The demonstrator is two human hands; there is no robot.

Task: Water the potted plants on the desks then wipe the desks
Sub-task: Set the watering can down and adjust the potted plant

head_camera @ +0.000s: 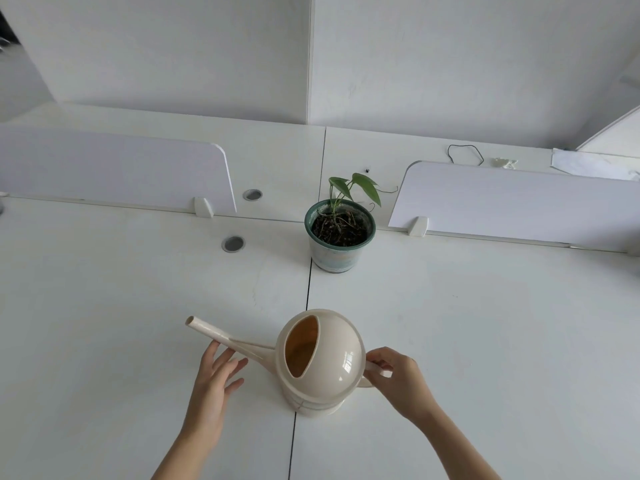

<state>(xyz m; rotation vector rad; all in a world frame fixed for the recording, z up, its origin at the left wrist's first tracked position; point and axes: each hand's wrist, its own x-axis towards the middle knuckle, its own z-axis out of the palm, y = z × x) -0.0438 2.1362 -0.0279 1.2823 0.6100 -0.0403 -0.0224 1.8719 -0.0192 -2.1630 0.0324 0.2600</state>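
Observation:
A cream watering can [341,355] stands upright on the white desk [485,341], its long spout pointing left. My right hand [398,379] is closed around the can's handle on its right side. My left hand [216,379] is open with fingers spread, just under the spout and touching or nearly touching it. Beyond the can, a small green-leaved plant in a teal-rimmed pot [339,233] sits at the seam between two desks, with dark soil showing.
Two low white divider panels [114,168] [519,202] stand along the back of the desks, left and right of the pot. Two round cable grommets [233,244] lie to the left. A black cord loop [465,154] and papers rest on the far desk.

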